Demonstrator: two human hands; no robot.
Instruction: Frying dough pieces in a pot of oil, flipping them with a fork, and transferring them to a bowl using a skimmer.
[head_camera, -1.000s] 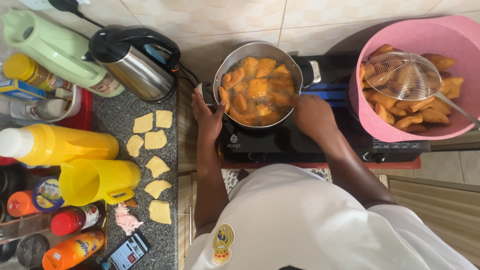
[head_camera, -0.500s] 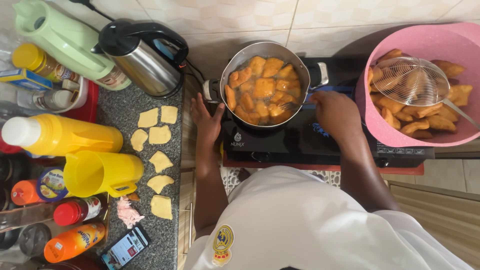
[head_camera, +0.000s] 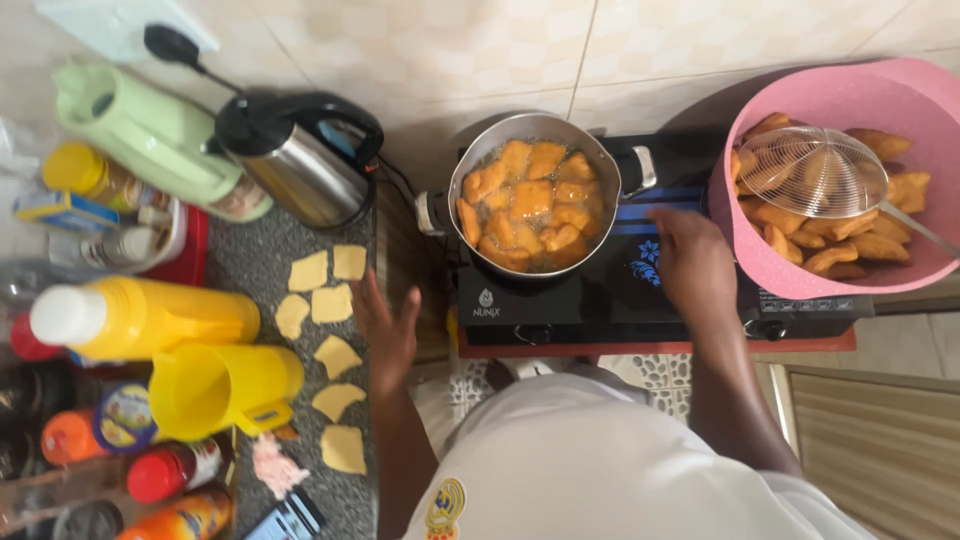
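Observation:
A steel pot of golden dough pieces frying in oil sits on a black stove. My left hand is open, fingers spread, over the edge of the dark counter, next to several flat raw dough squares. My right hand hovers open over the stove top, between the pot and a pink basin. The basin holds fried pieces and a wire skimmer. Neither hand holds anything.
A steel kettle and a green flask stand at the back left. A yellow bottle, yellow jug, red and orange bottles and a phone crowd the left counter. A tiled wall runs behind.
My left hand has drawn back from the pot's side to the counter by the raw dough squares. My right hand has shifted right, toward the pink basin.

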